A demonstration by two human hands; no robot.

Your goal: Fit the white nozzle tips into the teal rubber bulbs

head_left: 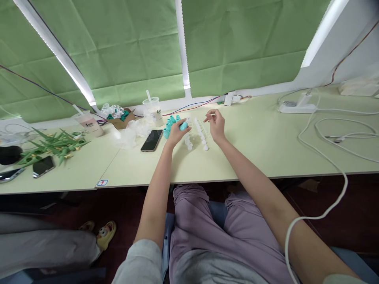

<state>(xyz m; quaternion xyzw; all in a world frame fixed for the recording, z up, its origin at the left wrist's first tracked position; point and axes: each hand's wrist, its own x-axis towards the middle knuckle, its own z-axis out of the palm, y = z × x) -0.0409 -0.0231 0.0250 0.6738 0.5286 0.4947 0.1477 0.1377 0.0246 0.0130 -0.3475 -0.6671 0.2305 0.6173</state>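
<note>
My left hand [175, 134] is closed around a small rounded teal piece [183, 126], held just above the table. Close behind and left of that hand stand several teal hollow, cup-like pieces [167, 128]. To its right, small white pieces lie in a row [201, 135], and a second white row [188, 142] is partly covered by the hand. My right hand [217, 125] hovers right of the rows, thumb and fingers curled together in a pinch. Whatever sits between those fingertips, if anything, is too small to make out.
A phone [152, 140], crumpled clear plastic [126, 134] and a lidded cup [154, 110] are to the left. Farther left lie green artificial stems [56, 144]. A power strip [297, 107] stands at right, its white cable [337, 169] hanging over my right arm. A person's leg [50, 244] shows lower left.
</note>
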